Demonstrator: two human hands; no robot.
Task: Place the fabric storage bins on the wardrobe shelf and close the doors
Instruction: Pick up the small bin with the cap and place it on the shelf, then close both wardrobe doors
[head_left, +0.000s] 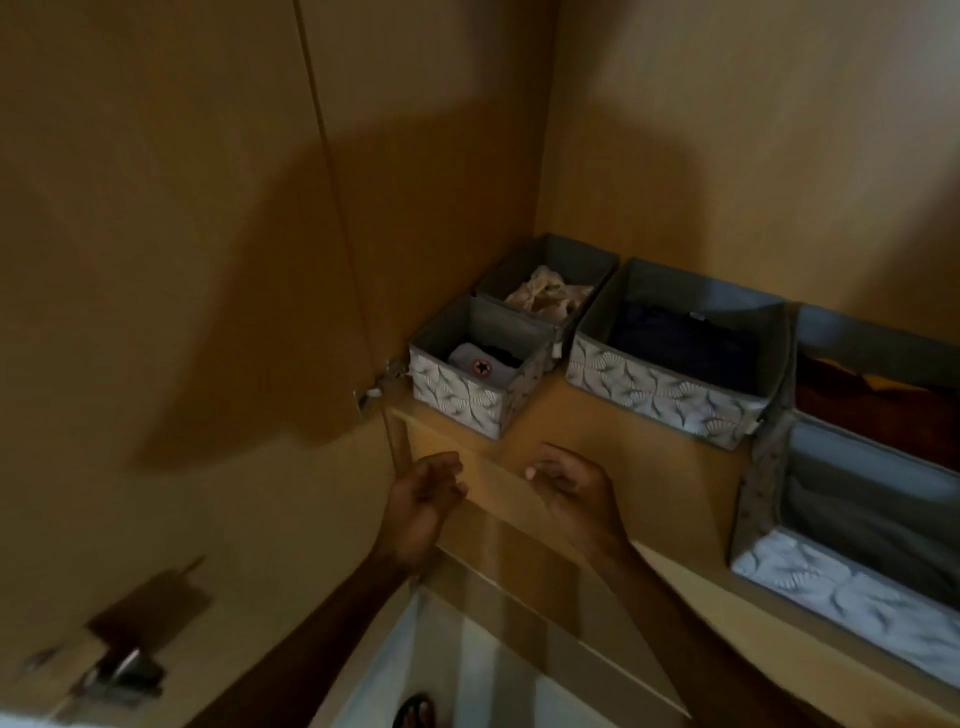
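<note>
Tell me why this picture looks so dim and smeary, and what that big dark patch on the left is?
Head view: warm, low light throughout; a broad shadow falls across the wardrobe door; the door handle at lower left is motion-blurred; the wide lens bends the shelf edge; the right bin looks soft.

The shelf (545, 415) and wardrobe walls are a warm yellow-brown, darker where shadow falls across the open door (182, 234). The front bin (467, 395) has a grey rim and inside, with a white outside carrying a grey leaf-like pattern; in it lie a pale grey cloth with a small red and black round mark and something black. The back bin (545, 265) is grey and holds cream, tan-mottled fabric. The middle bin (670, 395) shows the same pattern, with navy cloth inside. The right bin (852, 587) is grey, its front white-patterned, with dark red-brown and grey cloth inside.
</note>
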